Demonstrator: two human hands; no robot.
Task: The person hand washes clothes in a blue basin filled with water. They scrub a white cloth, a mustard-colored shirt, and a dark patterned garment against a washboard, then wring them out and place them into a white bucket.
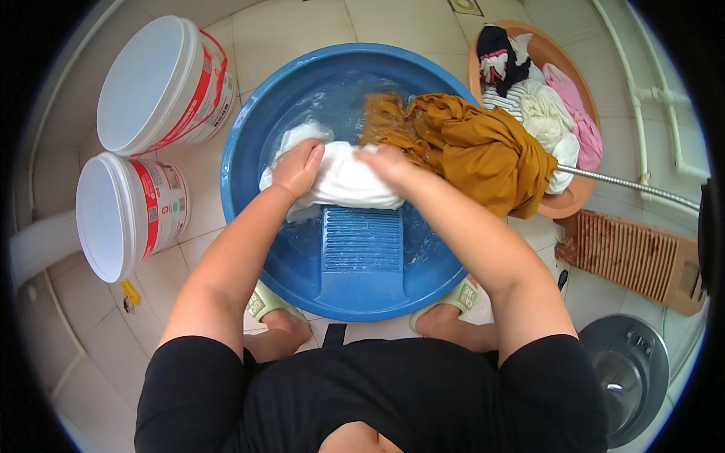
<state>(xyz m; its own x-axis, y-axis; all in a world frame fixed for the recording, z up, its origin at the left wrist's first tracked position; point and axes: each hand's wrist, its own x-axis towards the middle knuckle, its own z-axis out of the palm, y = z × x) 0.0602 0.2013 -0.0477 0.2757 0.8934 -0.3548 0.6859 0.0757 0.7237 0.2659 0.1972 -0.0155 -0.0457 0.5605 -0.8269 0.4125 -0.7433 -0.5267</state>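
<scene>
A wet, bunched white cloth lies across the top of the blue ribbed washboard moulded into a large blue basin. My left hand is closed on the cloth's left end, thumb pointing up along it. At the cloth's right end is my right hand, smeared by motion, so its grip does not show. Shallow water fills the far part of the basin. Beside my right hand, a heap of mustard-brown fabric hangs partly in the water and over the basin's right rim.
Two white buckets with red bands stand at the left. An orange tub of clothes sits at the far right. A brown washboard and a grey metal bucket are at my right. A metal hose reaches toward the brown fabric.
</scene>
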